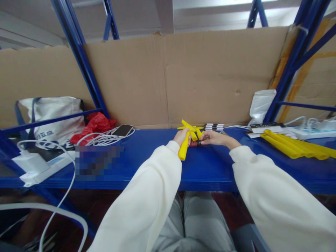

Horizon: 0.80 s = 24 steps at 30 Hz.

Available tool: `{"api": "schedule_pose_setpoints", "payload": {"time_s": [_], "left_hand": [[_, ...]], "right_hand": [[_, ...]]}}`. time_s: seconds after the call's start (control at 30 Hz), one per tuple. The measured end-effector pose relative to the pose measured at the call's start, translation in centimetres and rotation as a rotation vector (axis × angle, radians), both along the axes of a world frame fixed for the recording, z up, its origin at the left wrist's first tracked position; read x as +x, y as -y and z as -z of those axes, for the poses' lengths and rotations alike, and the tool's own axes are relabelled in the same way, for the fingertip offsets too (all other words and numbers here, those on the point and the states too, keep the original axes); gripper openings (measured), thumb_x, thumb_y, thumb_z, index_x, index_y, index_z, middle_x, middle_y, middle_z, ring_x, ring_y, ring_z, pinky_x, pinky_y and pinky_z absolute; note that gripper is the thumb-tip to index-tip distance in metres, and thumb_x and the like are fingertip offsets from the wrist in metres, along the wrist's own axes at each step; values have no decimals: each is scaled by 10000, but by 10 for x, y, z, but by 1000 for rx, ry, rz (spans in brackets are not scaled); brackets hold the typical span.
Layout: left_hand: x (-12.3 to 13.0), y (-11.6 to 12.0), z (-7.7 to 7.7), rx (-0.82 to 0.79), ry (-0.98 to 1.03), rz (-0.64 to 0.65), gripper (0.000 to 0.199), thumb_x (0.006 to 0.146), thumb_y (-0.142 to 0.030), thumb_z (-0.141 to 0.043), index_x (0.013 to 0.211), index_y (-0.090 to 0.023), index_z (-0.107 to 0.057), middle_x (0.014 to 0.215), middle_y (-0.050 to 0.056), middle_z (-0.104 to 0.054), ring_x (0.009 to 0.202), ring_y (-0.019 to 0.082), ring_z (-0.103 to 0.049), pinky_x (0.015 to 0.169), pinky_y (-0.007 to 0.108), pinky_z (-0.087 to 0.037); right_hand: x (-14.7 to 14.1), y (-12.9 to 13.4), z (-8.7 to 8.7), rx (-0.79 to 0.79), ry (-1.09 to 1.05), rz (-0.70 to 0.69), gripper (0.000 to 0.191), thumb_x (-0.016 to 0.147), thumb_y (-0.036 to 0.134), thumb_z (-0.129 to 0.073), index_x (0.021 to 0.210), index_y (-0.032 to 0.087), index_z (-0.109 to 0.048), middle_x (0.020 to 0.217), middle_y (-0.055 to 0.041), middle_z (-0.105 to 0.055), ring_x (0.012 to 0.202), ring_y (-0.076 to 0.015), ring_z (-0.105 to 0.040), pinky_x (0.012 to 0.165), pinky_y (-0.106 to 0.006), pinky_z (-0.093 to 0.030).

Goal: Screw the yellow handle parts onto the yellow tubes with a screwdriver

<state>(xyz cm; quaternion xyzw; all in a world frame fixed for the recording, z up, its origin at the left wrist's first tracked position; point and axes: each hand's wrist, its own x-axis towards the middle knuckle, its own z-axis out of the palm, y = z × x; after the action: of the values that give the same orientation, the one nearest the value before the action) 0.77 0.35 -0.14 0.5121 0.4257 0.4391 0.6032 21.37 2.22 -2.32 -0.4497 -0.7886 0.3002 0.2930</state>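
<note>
My left hand [181, 137] is closed round a yellow tapered tube [183, 149], whose wide end points toward me. Just to the right, my right hand [212, 138] has its fingers pinched at a small dark red and black object [195, 143] lying low over the blue shelf [154, 154]. More yellow pieces [188, 125] stick out behind and between the hands; how they join is too small to tell. Behind my right hand sits a stack of small white and black pieces [214, 127].
Several yellow tubes [296, 145] lie at the right, beside a white power strip [315, 133]. At the left are a phone [123, 130], coiled white cables [101, 139], a red plastic bag [96, 126], a cloth bag [57, 113] and a charger [30, 162]. Cardboard [131, 80] stands behind.
</note>
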Motion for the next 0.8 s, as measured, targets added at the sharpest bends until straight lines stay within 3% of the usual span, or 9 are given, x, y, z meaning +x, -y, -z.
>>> {"api": "schedule_pose_setpoints", "payload": {"time_s": [0.1, 0.27, 0.5, 0.8], "left_hand": [[2, 3, -2, -3, -48, 38, 317, 1011, -278, -415, 708, -212, -482, 415, -75, -415, 271, 91, -375, 363, 216, -296], [6, 11, -6, -3, -117, 100, 335, 1027, -236, -388, 708, -204, -483, 421, -63, -437, 280, 95, -392, 372, 222, -314], [8, 12, -6, -11, -163, 142, 254, 1028, -218, -377, 819, -190, -519, 424, -78, -428, 287, 102, -394, 367, 212, -323], [7, 11, -4, 13, -173, 158, 235, 1030, -219, -393, 834, -191, -519, 441, -81, -441, 295, 99, -411, 376, 204, -341]], "right_hand": [[-2, -5, 0, 177, 65, 54, 303, 709, 488, -767, 705, 204, -661, 712, -28, -692, 670, -176, -613, 657, -309, -499], [-11, -5, -2, 414, -6, 217, 203, 809, 396, -688, 775, 197, -671, 785, -60, -720, 713, -190, -623, 719, -329, -520], [-20, 6, -9, 382, -42, 279, 173, 807, 339, -705, 726, 210, -623, 757, -48, -688, 763, -201, -625, 788, -341, -507], [-21, 7, -9, 360, -68, 294, 177, 781, 354, -701, 704, 215, -623, 723, -41, -671, 755, -201, -612, 759, -328, -494]]}}
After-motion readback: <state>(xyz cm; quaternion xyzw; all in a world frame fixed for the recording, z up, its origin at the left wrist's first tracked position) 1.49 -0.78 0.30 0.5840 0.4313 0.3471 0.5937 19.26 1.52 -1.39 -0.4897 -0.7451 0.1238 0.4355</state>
